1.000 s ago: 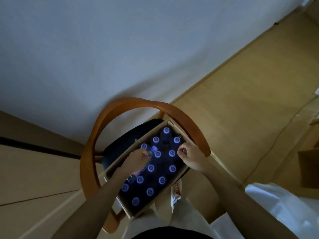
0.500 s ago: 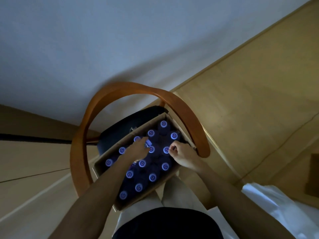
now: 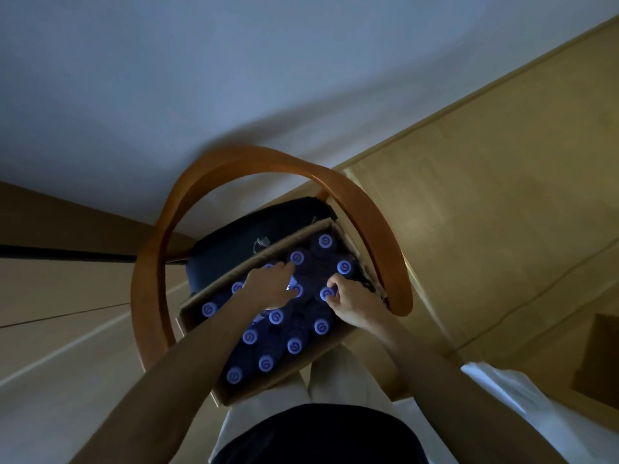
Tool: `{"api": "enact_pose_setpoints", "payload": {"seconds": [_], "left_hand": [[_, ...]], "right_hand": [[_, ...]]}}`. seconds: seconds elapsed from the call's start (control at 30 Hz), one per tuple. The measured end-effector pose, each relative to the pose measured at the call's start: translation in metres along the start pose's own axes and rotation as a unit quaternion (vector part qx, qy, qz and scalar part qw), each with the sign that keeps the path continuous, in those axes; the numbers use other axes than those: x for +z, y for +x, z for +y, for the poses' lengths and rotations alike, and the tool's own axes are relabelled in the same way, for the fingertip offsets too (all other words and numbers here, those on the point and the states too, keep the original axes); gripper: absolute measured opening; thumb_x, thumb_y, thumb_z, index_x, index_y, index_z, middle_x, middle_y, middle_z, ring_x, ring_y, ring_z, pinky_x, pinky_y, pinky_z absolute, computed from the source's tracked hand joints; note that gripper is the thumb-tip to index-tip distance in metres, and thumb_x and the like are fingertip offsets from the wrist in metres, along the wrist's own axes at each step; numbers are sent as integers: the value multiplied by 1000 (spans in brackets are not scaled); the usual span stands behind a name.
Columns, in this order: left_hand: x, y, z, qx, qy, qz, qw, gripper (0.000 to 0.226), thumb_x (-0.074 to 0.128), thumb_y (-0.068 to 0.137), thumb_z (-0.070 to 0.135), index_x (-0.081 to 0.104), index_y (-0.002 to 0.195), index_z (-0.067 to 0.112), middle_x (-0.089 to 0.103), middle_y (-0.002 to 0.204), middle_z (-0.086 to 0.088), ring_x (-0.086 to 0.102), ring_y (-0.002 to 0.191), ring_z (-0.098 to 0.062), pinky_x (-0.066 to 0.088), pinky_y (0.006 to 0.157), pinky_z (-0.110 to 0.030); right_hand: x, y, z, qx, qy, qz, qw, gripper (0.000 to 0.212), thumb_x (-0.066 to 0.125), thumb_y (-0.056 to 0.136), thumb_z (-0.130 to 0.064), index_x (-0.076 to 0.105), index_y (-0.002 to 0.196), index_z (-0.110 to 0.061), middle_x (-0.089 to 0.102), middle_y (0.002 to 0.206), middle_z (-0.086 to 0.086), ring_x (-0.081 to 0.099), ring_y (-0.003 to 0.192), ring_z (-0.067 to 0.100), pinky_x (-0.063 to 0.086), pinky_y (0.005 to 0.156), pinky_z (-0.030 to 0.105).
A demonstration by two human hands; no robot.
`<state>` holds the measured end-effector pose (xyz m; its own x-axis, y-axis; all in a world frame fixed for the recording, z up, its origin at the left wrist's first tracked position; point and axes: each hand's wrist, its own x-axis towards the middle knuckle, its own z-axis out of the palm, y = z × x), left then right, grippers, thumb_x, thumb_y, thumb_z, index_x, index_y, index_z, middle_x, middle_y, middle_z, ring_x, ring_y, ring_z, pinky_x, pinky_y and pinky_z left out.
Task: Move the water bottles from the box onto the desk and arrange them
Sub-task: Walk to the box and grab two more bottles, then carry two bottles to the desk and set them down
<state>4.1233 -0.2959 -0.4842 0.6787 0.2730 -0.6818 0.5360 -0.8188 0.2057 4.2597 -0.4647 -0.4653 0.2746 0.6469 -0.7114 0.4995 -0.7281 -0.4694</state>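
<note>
Pale wall (image 3: 234, 78) fills the top of the head view, meeting a tan wooden floor (image 3: 485, 212) that runs down the right side. Against the wall stands a chair (image 3: 254, 162) with a curved orange-brown wooden back rail and a dark blue seat cushion (image 3: 254, 226).

On that seat sits an open cardboard box (image 3: 196, 311), set at a slant, its near corner reaching toward the person's light trousers (image 3: 338, 380). Inside, the water bottles (image 3: 294, 345) stand upright and close together, seen only as dark shoulders topped by pale blue round caps with a ring mark. All the bottles in sight are in the box.

Both bare forearms reach down into the box from the bottom of the view. The left hand (image 3: 268, 289) lies over the middle rows, fingers extended toward a cap near the far wall of the box; something pale and shiny shows just beneath its fingertips, but the dim light and blur make it impossible to tell whether this grip is closed on anything or simply resting on the caps. The right hand (image 3: 351, 304) is nearer the box's right wall, its fingers curled and pinching the bottle cap (image 3: 326, 293) of one bottle.

At the lower right lies a white cloth (image 3: 522, 406), and a brown cardboard piece (image 3: 599, 356) rests on the floor at the right edge.
</note>
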Motion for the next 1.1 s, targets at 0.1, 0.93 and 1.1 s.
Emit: {"api": "enact_pose_setpoints", "payload": {"seconds": [0.1, 0.93, 1.1], "left_hand": [[-6, -10, 2, -4, 35, 27, 999, 55, 51, 91, 54, 40, 130, 17, 51, 129, -5, 62, 101, -34, 44, 71, -40], [-37, -115, -42, -28, 33, 146, 988, 40, 45, 89, 51, 50, 110, 18, 67, 102, -1, 64, 84, -26, 39, 64, -33], [-38, -147, -65, -25, 12, 160, 987, 35, 44, 92, 54, 45, 104, 21, 45, 67, 7, 50, 59, -15, 43, 56, -32]], "right_hand": [[7, 7, -3, -5, -46, -25, 999, 39, 51, 97, -34, 42, 134, -24, 55, 125, 9, 57, 111, 31, 49, 86, 42], [22, -4, -17, -14, -132, 77, 988, 15, 58, 92, -32, 45, 99, -30, 64, 97, -1, 65, 89, 23, 51, 73, 37], [8, -27, -26, -55, -126, 134, 981, 16, 61, 86, -37, 45, 91, -35, 53, 82, -12, 61, 82, 14, 49, 73, 30]]}}
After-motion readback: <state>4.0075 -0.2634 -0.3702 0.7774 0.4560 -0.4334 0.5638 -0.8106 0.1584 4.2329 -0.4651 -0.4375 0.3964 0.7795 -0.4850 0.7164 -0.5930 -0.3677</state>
